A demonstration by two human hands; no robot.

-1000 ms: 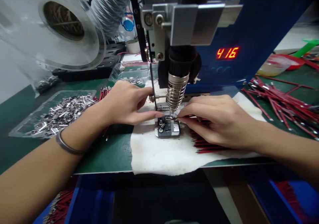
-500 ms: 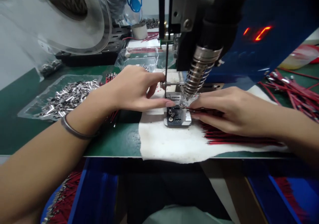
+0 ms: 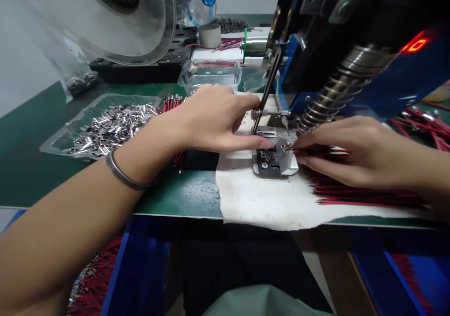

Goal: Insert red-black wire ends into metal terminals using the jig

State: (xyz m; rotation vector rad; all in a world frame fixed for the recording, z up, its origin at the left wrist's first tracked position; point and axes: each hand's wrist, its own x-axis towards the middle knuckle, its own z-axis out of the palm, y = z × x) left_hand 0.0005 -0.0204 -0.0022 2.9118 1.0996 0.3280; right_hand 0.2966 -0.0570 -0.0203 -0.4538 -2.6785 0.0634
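Evidently we are looking at small wire work done at a bench machine. Our right hand (image 3: 355,147) is closed in a fine pinch, thumb against forefinger, on a thin red wire (image 3: 297,151); whether it is one strand or more we cannot tell. The wire's end lies at the near right part of the metal block (image 3: 273,169), just below the spring-wrapped rod (image 3: 325,101) that slants down from the blue machine (image 3: 381,93). Our left hand (image 3: 211,116) is half open: the thumb reaches out to the block's far left part, well parted from the curled fingers, and we see nothing between them. The forefinger comes up to the thin black bar (image 3: 267,93); whether it presses there we cannot tell.

To do this step well, we judge, the pinch should sit close behind the wire's end so that the end cannot wander, the wire should lie level with the block, and both thumbs should keep clear of the rod's lower end, which may be hot. A steady left thumb would help.

Below the right hand, more red wires (image 3: 365,197) lie on a white cloth (image 3: 267,206) spread over the green worktop (image 3: 197,196). Beyond the left forearm stands a clear tray (image 3: 58,142) of loose metal sleeves (image 3: 112,128).
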